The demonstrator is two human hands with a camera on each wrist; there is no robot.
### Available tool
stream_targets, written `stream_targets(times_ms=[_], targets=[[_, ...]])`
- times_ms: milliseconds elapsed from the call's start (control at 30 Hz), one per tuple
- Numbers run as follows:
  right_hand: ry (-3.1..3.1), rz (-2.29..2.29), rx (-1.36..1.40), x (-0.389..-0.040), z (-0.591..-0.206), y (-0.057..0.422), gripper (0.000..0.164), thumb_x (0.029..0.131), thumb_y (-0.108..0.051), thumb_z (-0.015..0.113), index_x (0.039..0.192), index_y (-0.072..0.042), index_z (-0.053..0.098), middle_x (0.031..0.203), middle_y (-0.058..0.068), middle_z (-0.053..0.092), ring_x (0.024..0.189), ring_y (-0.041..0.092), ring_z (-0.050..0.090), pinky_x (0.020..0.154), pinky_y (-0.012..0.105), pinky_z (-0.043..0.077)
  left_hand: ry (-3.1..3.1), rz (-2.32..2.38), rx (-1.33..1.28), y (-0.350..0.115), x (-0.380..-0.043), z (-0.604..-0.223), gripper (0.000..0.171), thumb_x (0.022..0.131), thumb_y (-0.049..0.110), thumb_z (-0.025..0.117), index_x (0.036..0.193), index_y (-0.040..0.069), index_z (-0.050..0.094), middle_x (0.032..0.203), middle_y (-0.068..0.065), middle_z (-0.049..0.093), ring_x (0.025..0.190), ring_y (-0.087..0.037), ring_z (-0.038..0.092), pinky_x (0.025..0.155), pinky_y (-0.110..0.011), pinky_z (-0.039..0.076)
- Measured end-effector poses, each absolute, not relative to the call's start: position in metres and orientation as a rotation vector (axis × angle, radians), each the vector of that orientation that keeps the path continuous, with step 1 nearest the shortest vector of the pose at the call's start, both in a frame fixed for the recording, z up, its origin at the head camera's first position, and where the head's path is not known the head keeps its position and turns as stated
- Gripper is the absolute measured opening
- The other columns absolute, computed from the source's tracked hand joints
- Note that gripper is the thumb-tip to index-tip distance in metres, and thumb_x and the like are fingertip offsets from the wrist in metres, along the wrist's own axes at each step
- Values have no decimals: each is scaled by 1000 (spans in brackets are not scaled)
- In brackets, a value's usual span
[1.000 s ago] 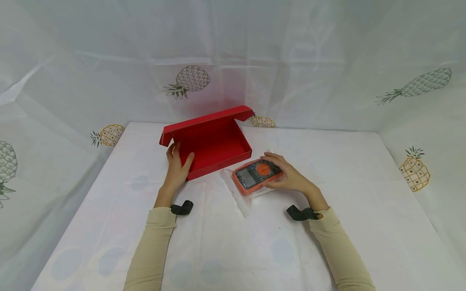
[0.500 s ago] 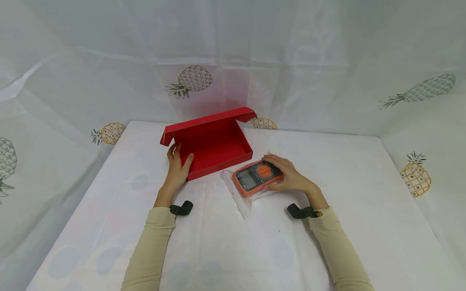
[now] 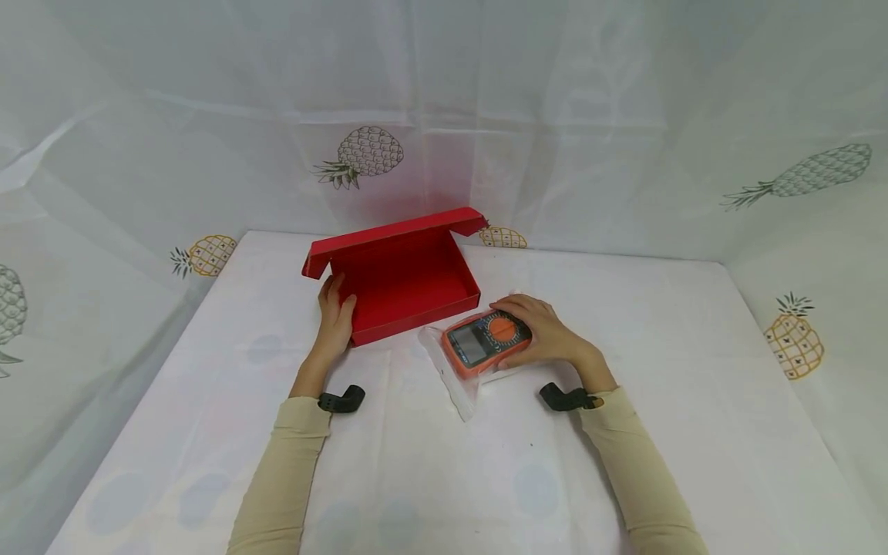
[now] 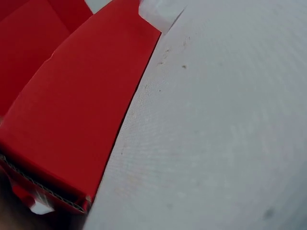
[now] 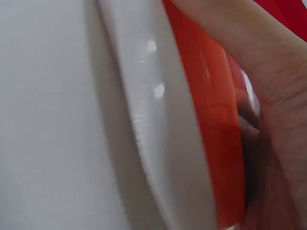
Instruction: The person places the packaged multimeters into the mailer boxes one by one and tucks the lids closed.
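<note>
An open red cardboard box (image 3: 415,314) lies at an angle near the back of the table, its lid raised. My left hand (image 3: 334,320) grips the box's left end, thumb at the near corner and fingers along the side. In the left wrist view the box's front wall (image 4: 81,91) fills the left. My right hand (image 3: 544,335) holds an orange and black multimeter (image 3: 479,343) by its dial end, thumb on the near edge, fingers over the far one. Under the multimeter is a clear plastic bag (image 3: 454,389); the right wrist view shows the meter's orange side (image 5: 211,115) in my grasp.
A white cloth (image 3: 444,478) covers the table, and a white pineapple-print sheet (image 3: 527,116) hangs close behind the box. The box's right front corner stands just left of and behind the multimeter. Each wrist wears a black camera mount (image 3: 343,398).
My left thumb has drawn in leftward to the box's near corner. My right hand has slid slightly left along the multimeter. The box and the meter have hardly shifted.
</note>
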State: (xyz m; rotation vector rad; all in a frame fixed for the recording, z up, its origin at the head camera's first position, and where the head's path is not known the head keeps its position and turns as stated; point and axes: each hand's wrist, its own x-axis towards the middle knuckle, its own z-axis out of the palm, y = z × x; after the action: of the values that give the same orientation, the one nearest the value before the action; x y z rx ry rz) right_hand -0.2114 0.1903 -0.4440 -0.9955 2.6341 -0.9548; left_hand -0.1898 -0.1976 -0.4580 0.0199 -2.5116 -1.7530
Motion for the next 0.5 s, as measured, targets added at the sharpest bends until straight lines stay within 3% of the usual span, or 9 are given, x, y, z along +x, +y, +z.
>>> stream_targets(times_ms=[267,500], targets=[[2606,-993,-1005,-223,-448,189,91,58,-40,93,137,-19,52,136,13,45,131,33,33,106,59,21,-2257,-2181,59,-205,-188,-458,77,95,15,47,157,19,2,162,2,-9,148,-21,1,120,-47,13],[2510,-970,-969,-226,-446,191,102,59,-36,93,145,-17,43,144,13,37,132,33,29,107,63,25,-2193,-2269,74,-208,-187,-458,77,96,11,47,157,21,1,164,1,0,149,-19,6,120,-44,19]])
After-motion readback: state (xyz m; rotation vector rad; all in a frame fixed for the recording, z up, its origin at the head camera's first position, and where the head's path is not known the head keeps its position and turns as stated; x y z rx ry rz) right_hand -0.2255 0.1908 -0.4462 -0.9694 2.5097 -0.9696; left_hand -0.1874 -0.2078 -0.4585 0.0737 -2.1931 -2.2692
